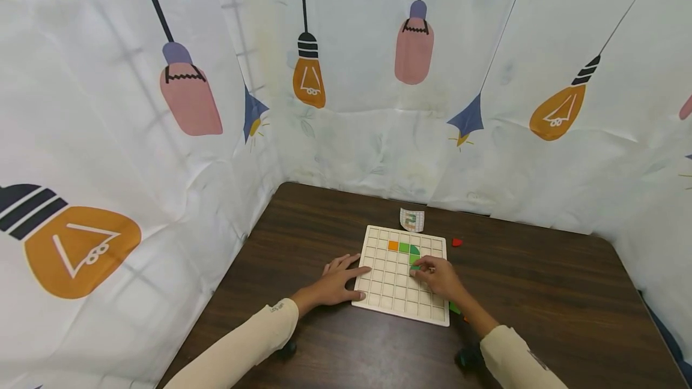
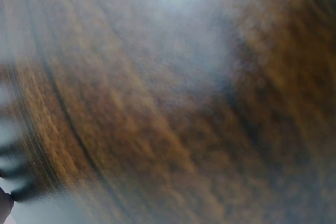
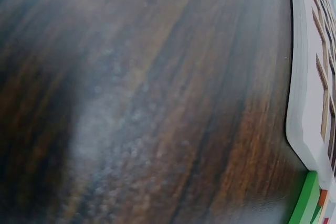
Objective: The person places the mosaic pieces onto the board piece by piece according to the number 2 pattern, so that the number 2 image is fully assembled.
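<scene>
A cream gridded board (image 1: pixel 384 293) lies on the table in the head view. My left hand (image 1: pixel 337 281) rests at its left edge, fingers spread, with thumb and index fingertip touching the board. Toward the board's upper middle sit an orange square tile (image 1: pixel 393 245), a green square tile (image 1: pixel 403 247) and a dark green rounded tile (image 1: pixel 414 250) in a row. Below the rounded one is another green tile (image 1: pixel 414 259). Just under that, my right hand (image 1: pixel 439 275) pinches a small dark green tile (image 1: pixel 415 267) at the grid; the fingers partly hide it.
Behind the board lies a small printed card (image 1: pixel 412 220) with a coloured grid pattern. A red piece (image 1: pixel 456 242) is right of the board's far corner. Green pieces (image 3: pixel 304 203) and an orange piece (image 1: pixel 466 319) lie by the near right corner, on the dark wooden table (image 1: pixel 551 281).
</scene>
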`<state>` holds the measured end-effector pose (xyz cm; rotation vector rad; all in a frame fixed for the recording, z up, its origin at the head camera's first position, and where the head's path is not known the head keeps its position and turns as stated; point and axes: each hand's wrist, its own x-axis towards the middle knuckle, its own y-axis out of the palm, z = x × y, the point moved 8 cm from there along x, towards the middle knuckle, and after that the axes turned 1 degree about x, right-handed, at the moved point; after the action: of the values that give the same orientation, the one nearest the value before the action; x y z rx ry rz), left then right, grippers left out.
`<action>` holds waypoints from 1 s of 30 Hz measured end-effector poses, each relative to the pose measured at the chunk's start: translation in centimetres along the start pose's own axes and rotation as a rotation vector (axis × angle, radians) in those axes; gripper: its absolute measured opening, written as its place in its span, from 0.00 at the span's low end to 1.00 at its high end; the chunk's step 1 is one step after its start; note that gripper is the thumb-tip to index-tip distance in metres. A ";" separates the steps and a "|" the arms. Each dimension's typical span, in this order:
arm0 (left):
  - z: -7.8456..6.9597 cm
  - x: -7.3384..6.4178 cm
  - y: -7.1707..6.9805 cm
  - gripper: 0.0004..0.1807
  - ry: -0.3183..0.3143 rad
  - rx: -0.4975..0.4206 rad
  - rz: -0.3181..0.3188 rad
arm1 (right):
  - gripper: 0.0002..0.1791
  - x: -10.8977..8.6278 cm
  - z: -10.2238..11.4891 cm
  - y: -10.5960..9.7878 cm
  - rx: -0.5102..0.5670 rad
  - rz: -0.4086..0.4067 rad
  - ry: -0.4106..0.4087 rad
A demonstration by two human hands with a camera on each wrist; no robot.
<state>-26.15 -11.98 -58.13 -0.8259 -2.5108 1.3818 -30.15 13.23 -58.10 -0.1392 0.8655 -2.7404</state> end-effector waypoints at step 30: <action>-0.2 -0.1 -0.1 0.36 0.005 -0.008 0.002 | 0.07 0.0 0.5 -0.1 -0.087 -0.089 -0.018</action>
<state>-26.00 -11.96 -57.97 -0.8326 -2.5138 1.3691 -30.04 13.04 -57.62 -0.2243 0.9971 -2.7791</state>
